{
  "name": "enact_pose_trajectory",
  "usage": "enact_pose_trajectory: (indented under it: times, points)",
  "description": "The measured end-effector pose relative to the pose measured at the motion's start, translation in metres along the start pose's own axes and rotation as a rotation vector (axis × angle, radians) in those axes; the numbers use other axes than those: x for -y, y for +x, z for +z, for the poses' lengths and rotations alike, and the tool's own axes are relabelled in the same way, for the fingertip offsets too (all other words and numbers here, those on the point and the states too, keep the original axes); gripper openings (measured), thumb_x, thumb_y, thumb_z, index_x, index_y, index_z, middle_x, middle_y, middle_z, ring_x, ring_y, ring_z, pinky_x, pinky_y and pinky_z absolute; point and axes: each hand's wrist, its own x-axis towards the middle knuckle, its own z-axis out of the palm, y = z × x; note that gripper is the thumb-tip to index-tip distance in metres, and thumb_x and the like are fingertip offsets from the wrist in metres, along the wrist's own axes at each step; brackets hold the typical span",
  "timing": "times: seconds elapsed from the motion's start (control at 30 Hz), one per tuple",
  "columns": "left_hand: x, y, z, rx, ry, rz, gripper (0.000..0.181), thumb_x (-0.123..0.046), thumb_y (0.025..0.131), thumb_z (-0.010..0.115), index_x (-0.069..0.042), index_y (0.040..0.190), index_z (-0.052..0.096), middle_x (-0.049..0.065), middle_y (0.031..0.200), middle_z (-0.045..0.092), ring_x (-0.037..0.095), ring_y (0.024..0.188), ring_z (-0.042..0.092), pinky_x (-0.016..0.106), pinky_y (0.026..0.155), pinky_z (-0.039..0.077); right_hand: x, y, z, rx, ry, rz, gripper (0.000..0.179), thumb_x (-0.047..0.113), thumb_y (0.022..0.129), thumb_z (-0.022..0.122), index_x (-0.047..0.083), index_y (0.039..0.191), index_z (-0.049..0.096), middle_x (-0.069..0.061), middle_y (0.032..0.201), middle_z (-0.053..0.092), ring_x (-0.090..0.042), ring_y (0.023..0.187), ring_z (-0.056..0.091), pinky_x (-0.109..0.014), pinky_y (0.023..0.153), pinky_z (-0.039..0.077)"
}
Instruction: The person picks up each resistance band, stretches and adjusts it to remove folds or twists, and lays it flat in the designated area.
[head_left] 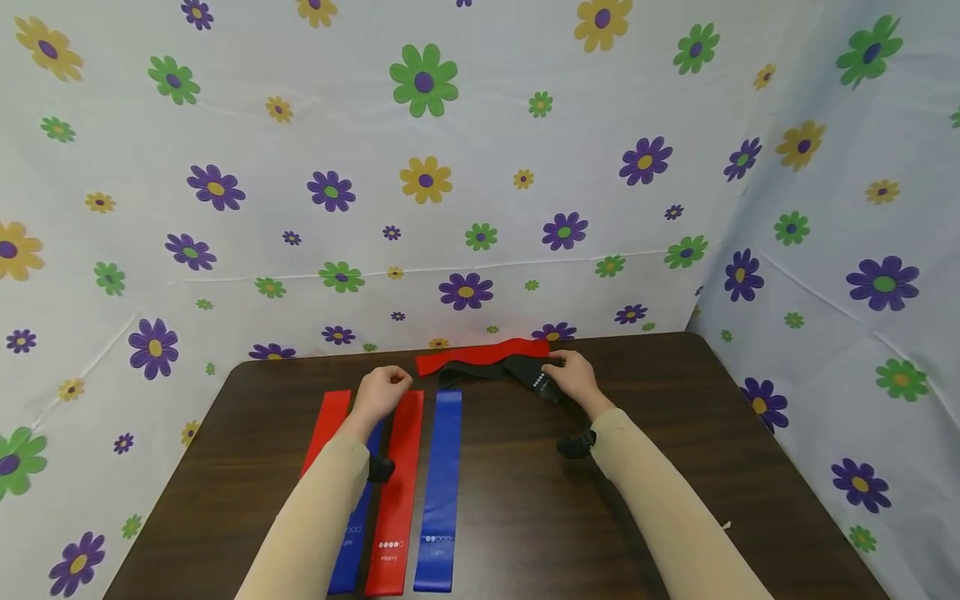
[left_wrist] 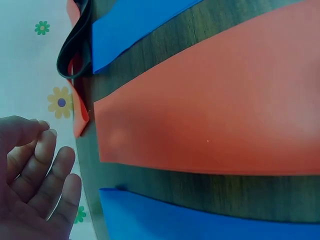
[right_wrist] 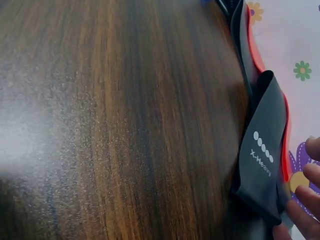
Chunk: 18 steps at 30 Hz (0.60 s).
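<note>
My left hand [head_left: 378, 392] hovers over the far ends of the flat bands, thumb and index fingertips close together and the other fingers loosely bent, with nothing held. Below it lie a red Heavy resistance band [head_left: 405, 467] and a blue Light band [head_left: 441, 467]. At the table's back edge, my right hand [head_left: 576, 379] is beside the black X-Heavy resistance band [right_wrist: 257, 155], which is folded and standing partly on edge. Its fingers [right_wrist: 306, 197] are spread near that band's end. Behind the black band runs another red band [head_left: 480, 356], its right end by my fingertips.
Left of the Heavy band are a second blue band [head_left: 347, 558] and another red band [head_left: 327, 425], both partly covered by my left arm. Dark wrist cameras hang under both wrists. A flowered white cloth [head_left: 465, 217] rises behind the brown table [head_left: 540, 517].
</note>
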Motion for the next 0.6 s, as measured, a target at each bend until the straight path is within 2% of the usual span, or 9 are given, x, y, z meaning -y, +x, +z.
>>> enact_pose_trajectory:
  times: [0.17,0.3,0.43,0.6]
  points:
    - [0.001,0.005,0.006,0.007,0.028,-0.019,0.022,-0.019,0.096,0.058,-0.004,0.109,0.069,0.012,0.105,0.067,0.026,0.083,0.057,0.041,0.074,0.05,0.001,0.004,0.002,0.006,-0.057,-0.026,0.046,0.021,0.094,0.061,-0.004,0.131,0.056,-0.026,0.138,0.047,-0.042,0.127,0.044,-0.055,0.106,0.033]
    - [0.004,0.008,0.01,0.016,0.046,-0.03,0.031,-0.019,0.096,0.057,-0.004,0.123,0.064,0.017,0.124,0.061,0.034,0.104,0.057,0.049,0.09,0.047,0.001,0.01,0.004,0.0,-0.13,-0.026,0.048,0.026,0.093,0.062,0.0,0.133,0.056,-0.024,0.143,0.044,-0.042,0.131,0.039,-0.064,0.104,0.027]
    - [0.009,0.012,0.015,0.051,0.067,-0.027,0.042,-0.024,0.098,0.055,-0.005,0.136,0.054,0.019,0.14,0.049,0.038,0.126,0.046,0.054,0.103,0.037,-0.002,0.015,0.008,0.024,-0.172,-0.007,0.052,0.03,0.093,0.061,0.004,0.136,0.054,-0.022,0.148,0.038,-0.043,0.134,0.033,-0.069,0.102,0.024]
    - [0.009,0.02,0.02,0.095,0.131,0.013,0.052,-0.03,0.101,0.051,-0.005,0.145,0.043,0.022,0.149,0.036,0.041,0.139,0.028,0.058,0.11,0.023,-0.004,0.02,0.013,0.058,-0.212,0.004,0.055,0.034,0.093,0.059,0.005,0.14,0.051,-0.021,0.151,0.034,-0.043,0.136,0.028,-0.07,0.101,0.022]
